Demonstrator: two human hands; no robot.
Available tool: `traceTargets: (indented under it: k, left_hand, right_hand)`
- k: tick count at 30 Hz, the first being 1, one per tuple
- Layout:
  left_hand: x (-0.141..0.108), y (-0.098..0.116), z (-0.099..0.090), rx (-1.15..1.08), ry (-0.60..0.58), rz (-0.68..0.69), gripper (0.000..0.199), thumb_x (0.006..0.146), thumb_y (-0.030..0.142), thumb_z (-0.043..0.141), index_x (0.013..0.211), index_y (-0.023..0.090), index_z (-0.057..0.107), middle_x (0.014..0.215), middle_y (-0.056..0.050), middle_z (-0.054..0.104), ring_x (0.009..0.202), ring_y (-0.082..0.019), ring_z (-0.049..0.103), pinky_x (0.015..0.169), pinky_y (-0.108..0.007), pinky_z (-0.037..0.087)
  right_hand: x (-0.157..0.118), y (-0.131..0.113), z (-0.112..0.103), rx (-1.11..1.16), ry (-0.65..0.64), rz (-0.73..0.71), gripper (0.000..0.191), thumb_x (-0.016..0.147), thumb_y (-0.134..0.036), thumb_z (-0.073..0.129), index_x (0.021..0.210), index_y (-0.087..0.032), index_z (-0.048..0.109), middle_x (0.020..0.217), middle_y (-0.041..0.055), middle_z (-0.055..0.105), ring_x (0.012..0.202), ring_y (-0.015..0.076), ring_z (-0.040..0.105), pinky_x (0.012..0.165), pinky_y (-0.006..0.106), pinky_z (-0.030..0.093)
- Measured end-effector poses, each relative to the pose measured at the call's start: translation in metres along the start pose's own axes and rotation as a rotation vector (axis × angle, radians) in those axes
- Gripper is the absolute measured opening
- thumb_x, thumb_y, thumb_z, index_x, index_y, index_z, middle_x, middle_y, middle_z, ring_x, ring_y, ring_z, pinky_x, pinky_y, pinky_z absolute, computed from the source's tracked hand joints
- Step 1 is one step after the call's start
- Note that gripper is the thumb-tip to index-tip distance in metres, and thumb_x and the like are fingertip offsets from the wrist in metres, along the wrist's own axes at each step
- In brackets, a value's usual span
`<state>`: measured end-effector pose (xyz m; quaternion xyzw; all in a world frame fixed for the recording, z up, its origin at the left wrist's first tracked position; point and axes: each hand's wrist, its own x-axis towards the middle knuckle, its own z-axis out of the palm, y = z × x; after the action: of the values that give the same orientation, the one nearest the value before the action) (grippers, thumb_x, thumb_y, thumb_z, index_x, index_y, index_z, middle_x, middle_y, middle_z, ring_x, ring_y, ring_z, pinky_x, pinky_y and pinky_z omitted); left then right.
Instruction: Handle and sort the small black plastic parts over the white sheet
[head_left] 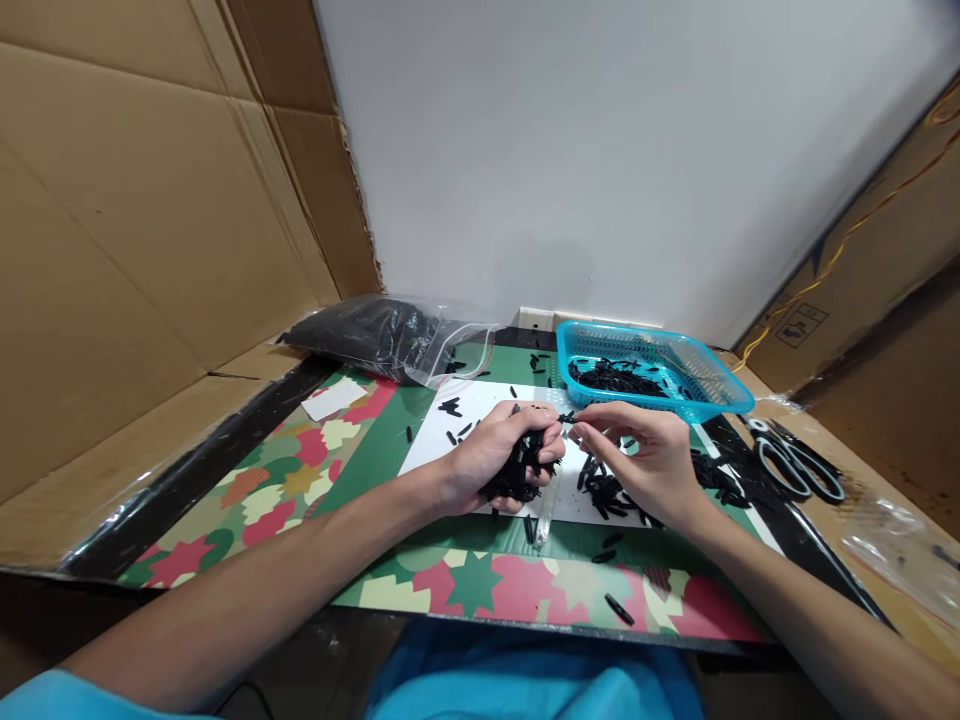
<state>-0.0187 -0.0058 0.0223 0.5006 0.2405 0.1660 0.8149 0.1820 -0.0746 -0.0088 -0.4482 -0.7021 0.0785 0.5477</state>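
Note:
My left hand (517, 455) is curled around a clump of small black elongated pieces (514, 480), some poking out between the fingers. Just right of its thumb, my right hand (637, 450) pinches one small black piece (568, 418) between thumb and fingertips. That piece appears to touch the left fingertips; its exact kind is too small to make out. Below both hands lies a white sheet (427, 450), with a loose pile of the same black pieces (607, 495) under my right hand. A few more are scattered near the table's front edge.
A blue plastic basket (720, 390) holding black pieces stands behind my right hand. Scissors (795, 465) lie at the right. A clear zip bag (375, 335) full of dark material rests at back left, near a paper scrap (334, 398). Cardboard walls (150, 180) flank the table.

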Motion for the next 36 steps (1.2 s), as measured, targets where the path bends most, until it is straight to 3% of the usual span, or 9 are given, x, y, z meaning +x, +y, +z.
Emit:
traceTargets:
  k: [18,36]
  left_hand:
    - [0.0012,-0.0004,-0.0015,-0.004,0.004,-0.013,0.034,0.092,0.046,0.071,0.081,0.02,0.051,0.076,0.005,0.045,0.05,-0.007,0.037,0.028,-0.013,0.028]
    - [0.0021,0.0001,-0.0023,-0.035,-0.019,-0.012,0.028,0.094,0.04,0.065,0.08,0.02,0.052,0.074,0.004,0.047,0.048,-0.008,0.04,0.027,-0.014,0.031]
  right_hand:
    - [-0.0011,0.0021,-0.0009,-0.033,0.028,-0.061,0.008,0.094,-0.015,0.076,0.097,-0.022,0.078,0.086,-0.0014,0.081,0.063,0.0105,0.073,0.06,0.021,0.061]
    - [-0.0014,0.0033,-0.0013,0.018,-0.015,0.023,0.004,0.096,-0.021,0.075,0.098,-0.023,0.079,0.084,-0.0009,0.081,0.062,0.0122,0.073,0.057,0.023,0.058]
